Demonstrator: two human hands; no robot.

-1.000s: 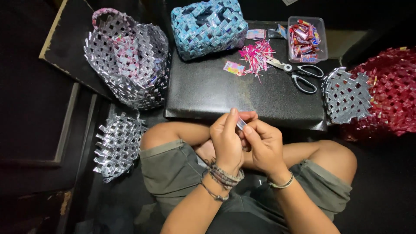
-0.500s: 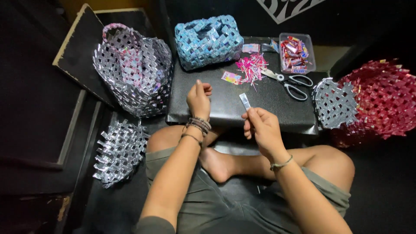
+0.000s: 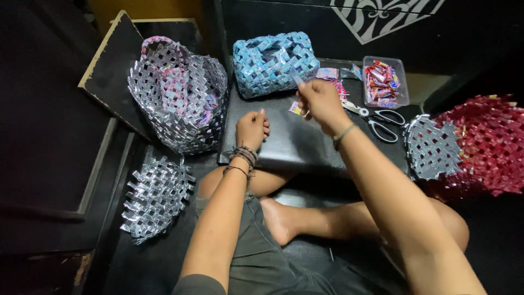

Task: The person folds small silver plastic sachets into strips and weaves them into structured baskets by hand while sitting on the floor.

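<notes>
- Folded strip (image 3: 295, 76): a small silvery piece, pinched at your right hand's (image 3: 319, 102) fingertips, held above the far part of the desk, just in front of the blue woven basket (image 3: 274, 62).
- Right grip: closed on the folded strip.
- Left hand (image 3: 252, 128): curled into a loose fist, resting on the desk (image 3: 289, 145); it holds nothing that can be seen.
- Desk: low, black, padded top. Scissors (image 3: 376, 119), a clear tub of wrappers (image 3: 382, 82) and loose pink scraps (image 3: 337, 86) lie at its far right.
- Surroundings: dark floor. Silver woven basket (image 3: 177, 95) to the left, flat silver woven panel (image 3: 155, 196) below it, red woven piece (image 3: 475, 145) to the right.
</notes>
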